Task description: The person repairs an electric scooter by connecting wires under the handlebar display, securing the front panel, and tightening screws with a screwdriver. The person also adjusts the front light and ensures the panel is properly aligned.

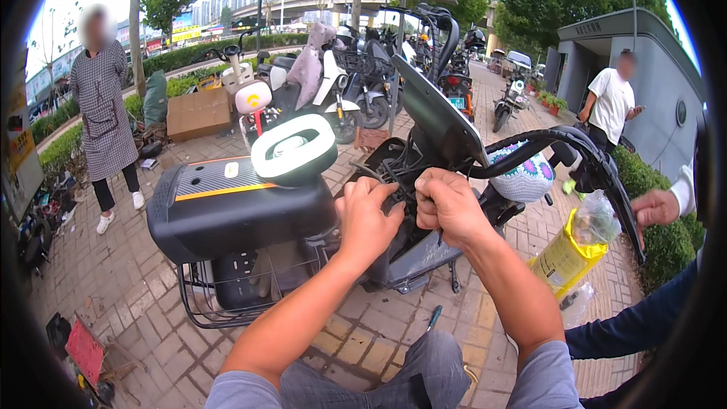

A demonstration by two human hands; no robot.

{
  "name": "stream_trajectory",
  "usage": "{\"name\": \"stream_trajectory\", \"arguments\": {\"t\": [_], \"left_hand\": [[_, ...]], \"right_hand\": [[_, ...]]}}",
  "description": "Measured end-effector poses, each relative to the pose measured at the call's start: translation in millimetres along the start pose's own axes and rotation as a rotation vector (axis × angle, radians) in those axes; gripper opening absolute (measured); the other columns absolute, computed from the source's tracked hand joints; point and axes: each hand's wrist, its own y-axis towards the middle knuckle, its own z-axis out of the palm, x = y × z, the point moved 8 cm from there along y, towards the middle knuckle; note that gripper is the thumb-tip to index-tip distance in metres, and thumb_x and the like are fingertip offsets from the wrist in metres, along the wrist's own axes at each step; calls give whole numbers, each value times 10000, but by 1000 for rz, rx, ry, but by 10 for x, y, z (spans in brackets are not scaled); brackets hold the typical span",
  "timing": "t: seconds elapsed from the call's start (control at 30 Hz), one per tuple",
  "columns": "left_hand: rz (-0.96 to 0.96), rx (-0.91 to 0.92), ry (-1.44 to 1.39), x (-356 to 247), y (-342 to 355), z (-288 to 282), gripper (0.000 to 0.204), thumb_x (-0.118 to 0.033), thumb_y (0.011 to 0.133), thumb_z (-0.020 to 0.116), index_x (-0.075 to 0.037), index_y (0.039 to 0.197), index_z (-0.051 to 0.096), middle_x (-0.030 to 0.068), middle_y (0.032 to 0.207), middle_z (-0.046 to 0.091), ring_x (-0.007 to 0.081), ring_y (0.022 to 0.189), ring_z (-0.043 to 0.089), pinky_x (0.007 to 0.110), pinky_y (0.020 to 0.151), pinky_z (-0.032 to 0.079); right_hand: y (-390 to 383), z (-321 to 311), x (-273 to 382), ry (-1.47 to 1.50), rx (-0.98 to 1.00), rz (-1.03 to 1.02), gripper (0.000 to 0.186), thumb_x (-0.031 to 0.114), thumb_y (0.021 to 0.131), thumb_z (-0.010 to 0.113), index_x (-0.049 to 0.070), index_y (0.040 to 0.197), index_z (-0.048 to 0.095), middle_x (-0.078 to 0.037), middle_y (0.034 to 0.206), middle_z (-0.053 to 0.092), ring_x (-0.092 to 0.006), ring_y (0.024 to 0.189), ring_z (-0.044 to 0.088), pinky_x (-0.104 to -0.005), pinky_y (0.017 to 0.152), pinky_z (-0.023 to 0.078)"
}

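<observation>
An electric scooter stands in front of me, its black front panel (439, 102) tilted up and a tangle of black wires (400, 167) bared beneath. My left hand (369, 210) is closed at the left side of the wires, thumb and fingers pinching near a black one. Close by on the right, my right hand (448, 206) is curled in a pinch; what it holds is hidden by its fingers. Left of my hands is a bulky black housing (242, 208) with an orange stripe. A white ring-shaped lamp (294, 150) sits on top of it.
Another person's hand (656, 208) is beside the handlebar (587, 148) at the right. A yellow bag (562, 257) stands below. Under the housing is a black wire basket (219, 299). A screwdriver-like tool (434, 318) lies near my knees. Two people stand farther off, and parked scooters fill the back.
</observation>
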Motion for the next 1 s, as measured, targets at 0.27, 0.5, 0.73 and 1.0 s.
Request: {"name": "stream_trajectory", "arguments": {"t": [0.27,0.5,0.73,1.0], "left_hand": [[79,-81,68,-88,-73,-133,417,-240,685,786,-82,1036,625,50,949,542,267,969,498,405,805,356],[183,26,175,-143,-117,-28,381,-228,681,779,-75,952,560,68,898,543,283,866,530,405,731,376],[116,117,199,36,-91,72,375,-234,728,743,-86,1030,577,51,912,553,266,908,535,409,745,379],[238,77,-23,-74,-1,-21,266,-191,714,764,-53,909,647,75,868,548,292,840,539,400,704,442]], "right_hand": [[-53,96,265,-647,-46,-417,228,156,949,500,-30,825,540,-23,737,555,-89,722,520,-256,674,441],[76,-103,-32,-233,-113,-326,209,125,940,485,4,774,524,-45,722,564,-101,691,514,-257,656,428],[-54,199,24,-500,-102,-304,222,129,928,488,18,736,500,-2,669,499,-65,626,446,-250,555,387],[8,48,11,-411,-40,-252,230,130,920,487,27,715,482,9,661,480,-62,613,419,-244,537,364]]}}
